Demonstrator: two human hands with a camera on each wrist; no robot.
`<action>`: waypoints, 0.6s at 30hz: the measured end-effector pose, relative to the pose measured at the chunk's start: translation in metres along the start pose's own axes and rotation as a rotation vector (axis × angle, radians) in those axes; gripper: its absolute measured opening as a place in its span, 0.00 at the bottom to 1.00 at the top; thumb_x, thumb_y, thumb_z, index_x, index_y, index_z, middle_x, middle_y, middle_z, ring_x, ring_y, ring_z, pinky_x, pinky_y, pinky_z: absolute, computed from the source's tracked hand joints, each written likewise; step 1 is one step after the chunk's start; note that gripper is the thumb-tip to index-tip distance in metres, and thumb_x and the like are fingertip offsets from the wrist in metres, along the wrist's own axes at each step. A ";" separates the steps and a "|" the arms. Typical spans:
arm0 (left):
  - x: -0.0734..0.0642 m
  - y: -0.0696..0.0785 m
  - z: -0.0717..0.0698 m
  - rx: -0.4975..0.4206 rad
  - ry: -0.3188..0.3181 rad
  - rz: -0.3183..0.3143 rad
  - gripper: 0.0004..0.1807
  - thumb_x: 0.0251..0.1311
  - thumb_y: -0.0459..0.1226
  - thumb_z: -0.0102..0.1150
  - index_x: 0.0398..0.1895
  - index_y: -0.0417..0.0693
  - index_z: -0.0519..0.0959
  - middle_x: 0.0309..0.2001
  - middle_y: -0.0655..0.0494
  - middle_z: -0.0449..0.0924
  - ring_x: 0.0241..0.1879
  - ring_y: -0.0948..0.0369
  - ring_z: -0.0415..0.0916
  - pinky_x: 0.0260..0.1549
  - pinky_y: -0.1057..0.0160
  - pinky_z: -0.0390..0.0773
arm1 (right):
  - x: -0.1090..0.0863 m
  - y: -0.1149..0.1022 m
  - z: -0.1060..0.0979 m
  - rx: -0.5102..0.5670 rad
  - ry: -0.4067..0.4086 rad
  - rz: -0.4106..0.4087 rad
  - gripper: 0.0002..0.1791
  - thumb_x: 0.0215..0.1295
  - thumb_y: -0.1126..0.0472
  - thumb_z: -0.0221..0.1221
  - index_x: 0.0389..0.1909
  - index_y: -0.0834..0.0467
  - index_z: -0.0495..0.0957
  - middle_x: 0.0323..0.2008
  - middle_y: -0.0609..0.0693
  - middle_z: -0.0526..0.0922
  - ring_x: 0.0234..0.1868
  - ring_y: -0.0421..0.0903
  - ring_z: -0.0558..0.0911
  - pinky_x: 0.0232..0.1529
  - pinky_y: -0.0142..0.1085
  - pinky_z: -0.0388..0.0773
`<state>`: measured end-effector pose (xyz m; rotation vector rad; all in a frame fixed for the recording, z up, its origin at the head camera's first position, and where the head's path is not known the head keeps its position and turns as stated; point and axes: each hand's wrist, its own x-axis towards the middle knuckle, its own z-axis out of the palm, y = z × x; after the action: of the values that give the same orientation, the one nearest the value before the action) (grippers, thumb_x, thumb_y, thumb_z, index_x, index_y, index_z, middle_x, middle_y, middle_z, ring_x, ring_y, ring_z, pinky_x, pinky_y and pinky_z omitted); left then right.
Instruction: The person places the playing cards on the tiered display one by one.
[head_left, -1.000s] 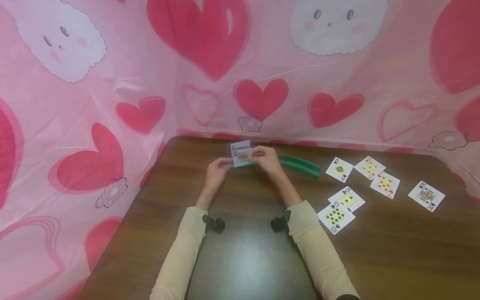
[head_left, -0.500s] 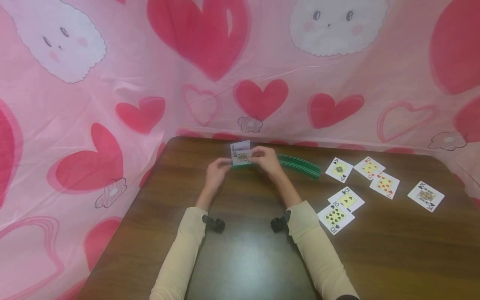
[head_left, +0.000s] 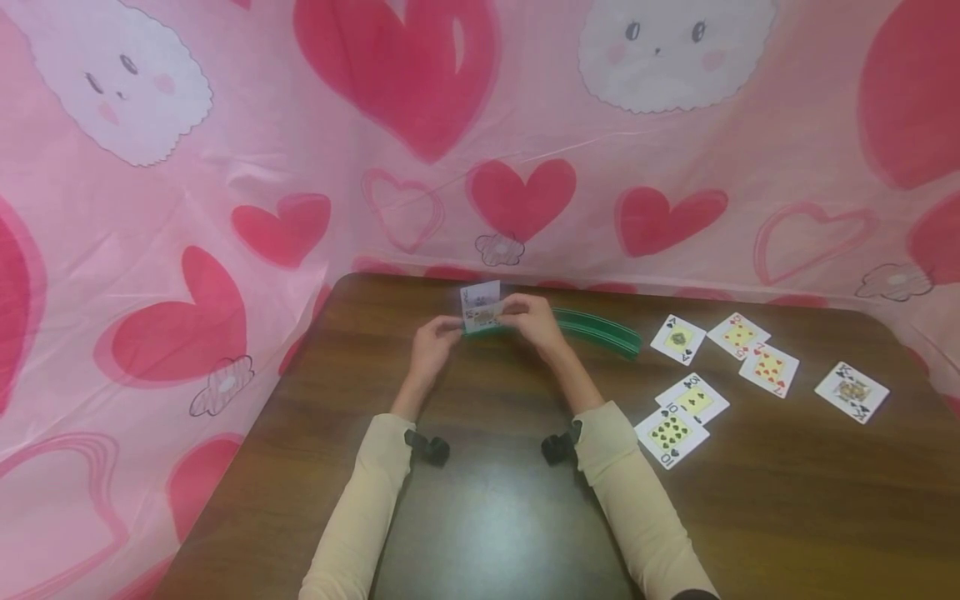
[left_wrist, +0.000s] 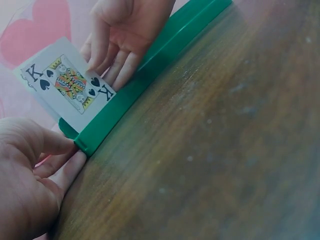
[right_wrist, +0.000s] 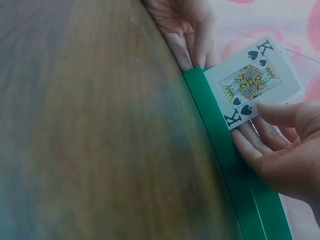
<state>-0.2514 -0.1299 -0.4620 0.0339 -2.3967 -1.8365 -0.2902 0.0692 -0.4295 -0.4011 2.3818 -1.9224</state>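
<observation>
A king of spades stands with its lower edge in the slot of a curved green card holder, near the holder's left end. My right hand pinches this card at its right side, thumb on the face and fingers behind. Another card stands behind the king and shows above it in the head view. At the left end of the holder, my left hand grips the green tip between thumb and fingers, as the left wrist view shows.
Face-up cards lie on the brown table to the right: an ace, a diamond card, a red seven, a three, a ten and a king. A pink heart-print sheet hangs behind.
The king has come down in front of the rear card into the holder's slot, so more of the rear card shows above it. My left hand has stayed in place.
</observation>
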 end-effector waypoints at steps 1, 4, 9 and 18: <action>0.000 0.000 0.000 0.002 0.003 0.001 0.08 0.59 0.35 0.57 0.41 0.47 0.80 0.43 0.54 0.79 0.43 0.59 0.74 0.44 0.56 0.73 | 0.000 0.000 0.000 -0.005 0.003 0.000 0.07 0.56 0.66 0.62 0.36 0.64 0.79 0.40 0.55 0.81 0.42 0.50 0.78 0.46 0.43 0.73; 0.000 0.000 0.001 0.005 0.007 0.001 0.08 0.59 0.34 0.57 0.41 0.47 0.80 0.43 0.54 0.79 0.43 0.58 0.74 0.44 0.56 0.73 | -0.001 0.001 0.000 -0.006 0.021 0.005 0.09 0.56 0.63 0.64 0.35 0.64 0.79 0.38 0.56 0.81 0.41 0.50 0.76 0.43 0.43 0.72; 0.001 0.000 0.001 -0.004 0.016 -0.003 0.08 0.58 0.33 0.57 0.41 0.45 0.80 0.42 0.52 0.79 0.42 0.57 0.76 0.42 0.56 0.74 | -0.002 0.002 0.000 -0.017 0.049 -0.005 0.11 0.56 0.59 0.64 0.36 0.63 0.80 0.36 0.54 0.81 0.38 0.49 0.76 0.40 0.40 0.73; 0.001 0.001 0.002 -0.009 0.026 0.002 0.09 0.56 0.32 0.58 0.40 0.43 0.80 0.42 0.50 0.79 0.41 0.56 0.76 0.41 0.56 0.75 | -0.001 0.003 0.001 -0.084 0.058 -0.034 0.11 0.57 0.55 0.63 0.34 0.58 0.82 0.33 0.50 0.82 0.35 0.47 0.77 0.38 0.40 0.73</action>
<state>-0.2530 -0.1275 -0.4617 0.0543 -2.3702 -1.8350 -0.2892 0.0692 -0.4326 -0.3984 2.5152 -1.8782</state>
